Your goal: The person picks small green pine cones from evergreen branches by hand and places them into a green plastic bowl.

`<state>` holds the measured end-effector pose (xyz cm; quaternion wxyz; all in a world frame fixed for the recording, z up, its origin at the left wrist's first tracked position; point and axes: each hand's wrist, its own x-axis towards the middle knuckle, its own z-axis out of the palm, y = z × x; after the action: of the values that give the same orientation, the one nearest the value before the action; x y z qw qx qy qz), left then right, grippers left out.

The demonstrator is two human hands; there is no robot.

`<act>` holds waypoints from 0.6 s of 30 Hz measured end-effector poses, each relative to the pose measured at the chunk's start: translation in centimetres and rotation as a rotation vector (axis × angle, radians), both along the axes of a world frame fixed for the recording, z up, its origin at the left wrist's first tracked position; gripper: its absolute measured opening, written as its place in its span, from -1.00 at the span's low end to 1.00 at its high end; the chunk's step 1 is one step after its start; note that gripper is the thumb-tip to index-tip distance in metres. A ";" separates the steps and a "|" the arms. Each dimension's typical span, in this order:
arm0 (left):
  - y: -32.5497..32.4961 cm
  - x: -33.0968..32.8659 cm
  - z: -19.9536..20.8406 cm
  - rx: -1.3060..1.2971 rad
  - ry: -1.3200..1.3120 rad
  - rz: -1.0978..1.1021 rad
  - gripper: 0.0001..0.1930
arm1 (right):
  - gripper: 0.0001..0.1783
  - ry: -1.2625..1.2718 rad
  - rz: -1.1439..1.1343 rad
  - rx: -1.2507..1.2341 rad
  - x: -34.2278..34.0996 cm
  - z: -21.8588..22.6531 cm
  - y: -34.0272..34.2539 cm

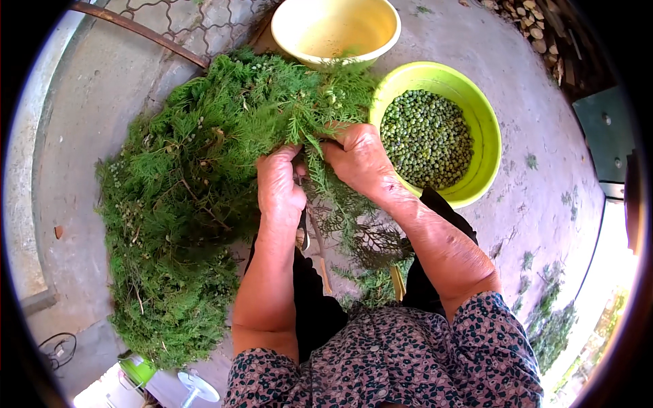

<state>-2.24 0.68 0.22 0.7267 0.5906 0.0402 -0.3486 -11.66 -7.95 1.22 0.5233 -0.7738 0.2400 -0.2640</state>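
My left hand [280, 182] is closed round an evergreen branch [343, 217] with flat, scaly green sprays, and its bare brown stem hangs down between my knees. On the same branch, just to the right, my right hand [362, 162] has its fingers curled into the foliage; the fingertips are partly hidden by the sprays. Right beside that hand stands a lime-green basin [487, 139] holding many small round green cones [427, 139]. A big heap of cut evergreen branches [166, 197], some bearing small pale cones, spreads to the left of my hands.
A pale yellow basin [289, 30] stands beyond the heap, with nothing visible in it. Metal latticework [197, 24] lies at the far left. Stacked firewood [534, 30] and a dark green box [605, 129] are at the right. Loose sprigs [551, 319] litter the concrete floor.
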 end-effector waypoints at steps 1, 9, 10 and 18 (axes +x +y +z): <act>-0.3 -0.3 0.3 -0.007 0.019 0.044 -0.89 | -0.82 0.001 0.002 0.000 -0.2 0.4 0.2; 1.3 4.2 0.3 -0.082 0.083 0.201 -0.88 | -0.89 -0.304 -0.072 1.036 -1.4 2.0 -2.9; 1.0 3.9 1.0 -0.107 0.114 0.207 -0.89 | -0.87 -0.390 -0.097 1.102 -1.4 1.5 -3.6; 2.3 4.3 1.9 0.154 -0.099 0.251 -0.80 | -0.84 -0.004 0.080 0.238 -1.8 1.7 -2.5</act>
<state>2.04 2.96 2.15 0.7182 0.6513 0.1041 -0.2215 -13.42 -10.43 2.90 0.6219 -0.7148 0.2373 -0.2141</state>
